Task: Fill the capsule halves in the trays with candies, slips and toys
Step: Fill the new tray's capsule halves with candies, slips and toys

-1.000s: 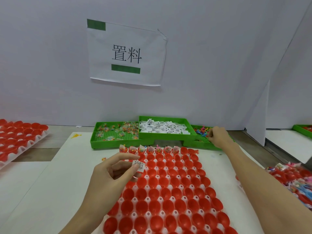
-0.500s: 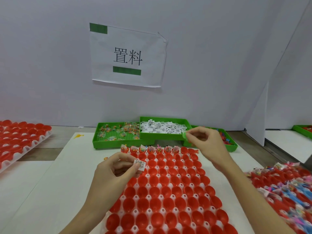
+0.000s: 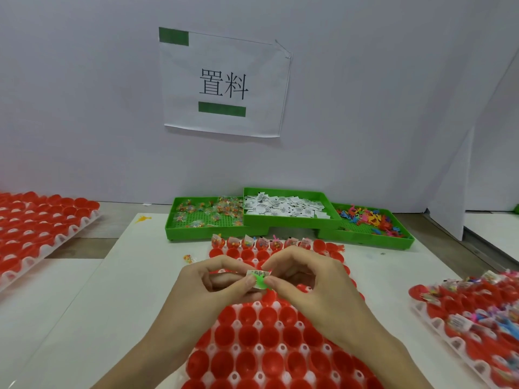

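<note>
Capsule halves [image 3: 266, 336], red and mostly bare, fill the white tray [image 3: 259, 376] under both hands. The left hand [image 3: 213, 287] pinches a small printed slip [image 3: 257, 274] at its fingertips; the right hand [image 3: 306, 279] pinches a little green toy [image 3: 261, 283] against that slip, so the two pieces meet above the tray's middle rows. The step in hand looks like pairing slip and toy for one cup; next they must go down together into a red half that lacks them, probably in the far row [image 3: 261, 244], where candy packets already sit. Beyond stand three green bins: candies [image 3: 207, 213], slips [image 3: 283, 207], toys [image 3: 368, 220]. A filled tray [image 3: 474, 307] lies to the right on the surface.
</note>
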Demonstrator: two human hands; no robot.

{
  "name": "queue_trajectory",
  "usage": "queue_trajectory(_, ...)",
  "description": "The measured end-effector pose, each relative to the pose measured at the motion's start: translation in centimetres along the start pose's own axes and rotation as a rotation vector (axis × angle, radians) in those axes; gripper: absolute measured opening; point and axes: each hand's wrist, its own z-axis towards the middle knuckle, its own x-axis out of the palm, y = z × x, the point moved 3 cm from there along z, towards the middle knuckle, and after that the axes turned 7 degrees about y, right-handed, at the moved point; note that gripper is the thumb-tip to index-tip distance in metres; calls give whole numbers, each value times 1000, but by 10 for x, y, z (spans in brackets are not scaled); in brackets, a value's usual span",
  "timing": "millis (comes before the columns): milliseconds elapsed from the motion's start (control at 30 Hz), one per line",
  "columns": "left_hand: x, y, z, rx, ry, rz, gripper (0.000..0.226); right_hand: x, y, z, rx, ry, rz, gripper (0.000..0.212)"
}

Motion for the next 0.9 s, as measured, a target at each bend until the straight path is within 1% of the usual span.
queue_trajectory(67,-1,0,1,-16,36,-28,12,0,-1,-1,-9,-10,-13,13)
queue_trajectory(167,-4,0,1,-20,69,31,19,-2,-2,-3,-11,2,-16,16)
queue_trajectory(300,-5,-1,1,-11,35,99,23,-2,-2,-6,-43,-6,-56,17)
queue_trajectory(400,-4,-1,2,6,36,123,21,0,0,-6,-76,-63,-97,14)
queue_trajectory(533,-4,4,3,-37,-21,33,27,2,6,-8,-185,-179,-253,9)
queue_trajectory(600,-2,9,4,-82,-49,-46,33,6,8,-9,-242,-179,-335,6)
queue_trajectory(700,0,12,3,-120,-68,-138,41,12,7,-12,-286,-163,-439,14)
queue_trajectory(800,0,11,3,-96,-67,-143,55,14,8,-13,-271,-112,-449,19)
queue_trajectory(900,2,12,2,-94,-46,-136,55,12,7,-13,-240,-97,-455,20)
